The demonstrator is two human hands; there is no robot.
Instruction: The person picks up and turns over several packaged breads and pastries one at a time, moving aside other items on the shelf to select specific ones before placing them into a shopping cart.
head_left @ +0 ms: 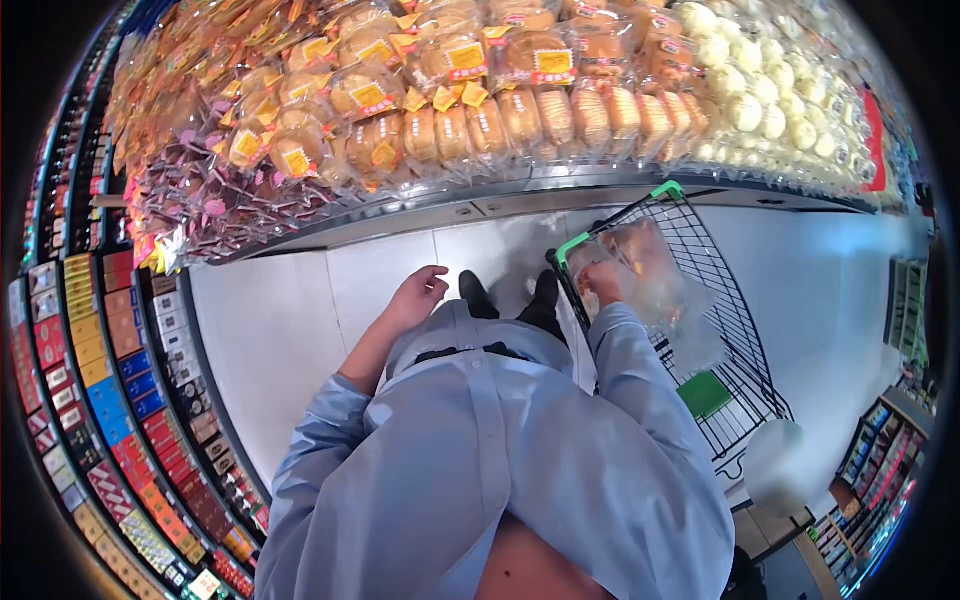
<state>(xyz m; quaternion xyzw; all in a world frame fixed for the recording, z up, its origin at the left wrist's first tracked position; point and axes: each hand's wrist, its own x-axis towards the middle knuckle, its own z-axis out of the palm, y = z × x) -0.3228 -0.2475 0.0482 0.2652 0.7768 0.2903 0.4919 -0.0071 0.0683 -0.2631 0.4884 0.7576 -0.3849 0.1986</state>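
Observation:
My left hand hangs in front of my body at the left, its fingers loosely bent and slightly apart with nothing in them. At the right, my right hand reaches over the shopping cart, closed on the near side of a clear plastic bag. Brown, rounded items that look like bread show through the bag, blurred by the plastic. My right fingertips are partly hidden. Black wire mesh and green corner pieces make up the cart, and a green panel lies at its lower part.
Ahead, a long display counter bears packaged bread rolls, dark-wrapped packs and pale round buns. Shelves of colourful boxes line the left. More shelves stand at lower right. Light tiles cover the floor.

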